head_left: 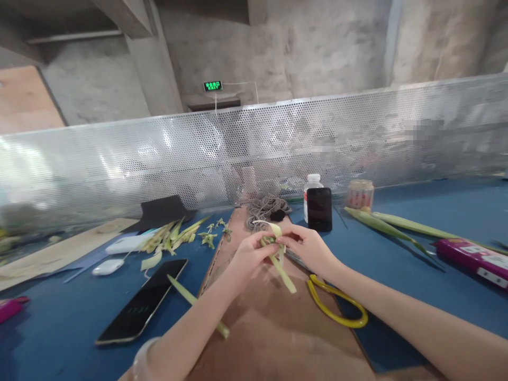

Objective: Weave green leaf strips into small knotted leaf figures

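Both hands meet over a brown board (286, 333) in the middle of the table. Pale green leaf strips (283, 275) run between my fingers, one end curling up above them and another hanging down. My left hand (253, 256) pinches the strips from the left, its fingers closed. On the other side my right hand (307, 247) grips them with thumb and fingertips. The exact fold between the fingertips is partly hidden. Under my right wrist lie scissors with yellow handles (345, 321). Another cut leaf strip (184, 290) passes beneath my left forearm.
A phone (141, 304), a white earbud case (108, 267) and leaf scraps (174, 235) lie left. Grey cord (268, 206) is behind my hands. A dark phone (319, 209) leans on a white bottle (313, 180). Right are a jar (360, 194), long leaves (384, 226) and a purple package (472, 259).
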`<state>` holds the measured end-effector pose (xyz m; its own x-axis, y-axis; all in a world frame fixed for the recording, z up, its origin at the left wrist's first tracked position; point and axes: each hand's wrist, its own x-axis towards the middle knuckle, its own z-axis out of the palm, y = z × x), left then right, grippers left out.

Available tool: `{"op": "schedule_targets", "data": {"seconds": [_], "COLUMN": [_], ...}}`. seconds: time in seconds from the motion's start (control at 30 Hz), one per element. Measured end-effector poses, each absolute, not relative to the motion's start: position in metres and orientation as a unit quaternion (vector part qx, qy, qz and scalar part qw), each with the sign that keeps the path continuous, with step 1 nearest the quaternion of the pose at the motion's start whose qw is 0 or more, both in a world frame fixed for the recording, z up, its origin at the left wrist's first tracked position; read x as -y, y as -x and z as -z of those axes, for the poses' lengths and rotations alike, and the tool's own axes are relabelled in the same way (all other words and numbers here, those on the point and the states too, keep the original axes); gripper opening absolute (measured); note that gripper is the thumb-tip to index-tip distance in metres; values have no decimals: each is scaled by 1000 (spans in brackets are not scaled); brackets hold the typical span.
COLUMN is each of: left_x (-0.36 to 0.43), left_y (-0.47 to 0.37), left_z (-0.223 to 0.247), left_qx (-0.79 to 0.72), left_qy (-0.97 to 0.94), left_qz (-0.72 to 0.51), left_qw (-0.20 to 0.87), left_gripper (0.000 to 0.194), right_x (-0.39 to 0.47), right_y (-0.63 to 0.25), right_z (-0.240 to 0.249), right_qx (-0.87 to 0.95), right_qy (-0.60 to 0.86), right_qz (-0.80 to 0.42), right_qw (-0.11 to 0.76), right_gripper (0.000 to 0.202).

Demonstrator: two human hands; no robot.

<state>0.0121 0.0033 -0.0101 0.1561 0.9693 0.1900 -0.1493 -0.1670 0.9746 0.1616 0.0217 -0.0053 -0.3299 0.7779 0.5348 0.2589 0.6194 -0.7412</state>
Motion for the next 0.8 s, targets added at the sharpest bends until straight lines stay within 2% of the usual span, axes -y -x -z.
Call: {"op": "schedule_targets", "data": {"seconds": [0.17, 0.43, 0.57, 0.8], "left_x": [-2, -2, -3, 1], "left_y": [-13, -14, -14, -15], "left_z": [10, 12, 12, 11], "left_qx": [-365, -351, -346, -351], "left_qy": [-575, -592, -585, -571], "left_qz": [-519, -514, -515, -513], "left_qw": [516, 511, 523, 537], "left_gripper": [22, 24, 24, 20], "right_x": [-25, -26, -28, -31], "right_y": [-162, -162, -162, -160], "right_z": [9, 5, 5, 9], "right_qx": [749, 753, 758, 729], "right_qy": [334, 355, 339, 369], "right_qz": [-290, -300, -332, -321], "right_qw": [493, 465, 447, 479], "right_gripper": [19, 30, 30, 31]}}
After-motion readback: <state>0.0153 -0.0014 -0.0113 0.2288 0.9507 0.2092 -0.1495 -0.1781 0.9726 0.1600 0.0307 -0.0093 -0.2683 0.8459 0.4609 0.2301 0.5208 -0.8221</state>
